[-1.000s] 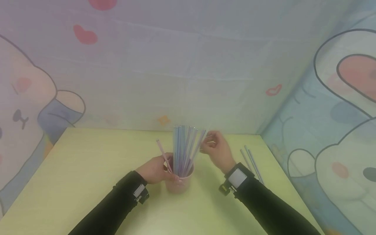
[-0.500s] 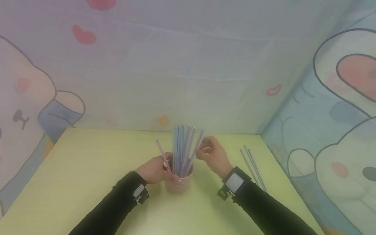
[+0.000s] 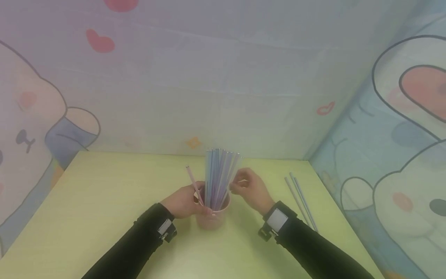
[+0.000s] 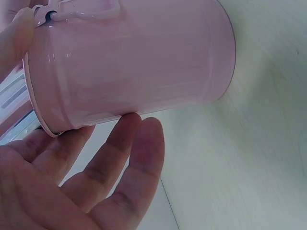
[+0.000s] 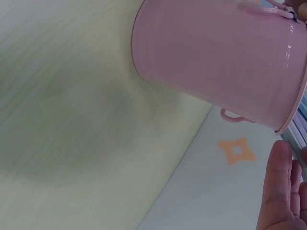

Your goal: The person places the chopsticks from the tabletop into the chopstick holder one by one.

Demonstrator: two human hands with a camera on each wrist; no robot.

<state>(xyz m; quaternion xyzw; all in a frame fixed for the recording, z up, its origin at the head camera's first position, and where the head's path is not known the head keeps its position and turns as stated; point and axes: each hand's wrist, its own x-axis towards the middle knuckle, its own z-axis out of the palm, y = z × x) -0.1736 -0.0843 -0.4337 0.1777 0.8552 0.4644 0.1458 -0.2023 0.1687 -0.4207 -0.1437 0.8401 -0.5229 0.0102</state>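
A pink metal pail (image 3: 210, 221) stands upright on the table, filled with a bunch of straws (image 3: 214, 178) in blue, purple and clear tones. One pink straw (image 3: 192, 180) leans out apart at the left. My left hand (image 3: 182, 202) grips the pail by its rim; in the left wrist view the thumb (image 4: 17, 45) lies on one side and the fingers (image 4: 146, 143) on the other. Beside the right of the rim, my right hand (image 3: 253, 190) pinches a straw (image 5: 293, 148) that slants into the pail. Its lower end is hidden inside.
A few loose straws (image 3: 300, 197) lie on the yellow table (image 3: 115, 193) to the right, partly behind my right sleeve. A cloth backdrop (image 3: 223, 97) with cartoon figures rises behind the table and along the right side.
My right hand has moved down and slightly left, toward the pail's rim, and the rightmost straws now stand closer to the bunch. The left hand and the pail have stayed put.
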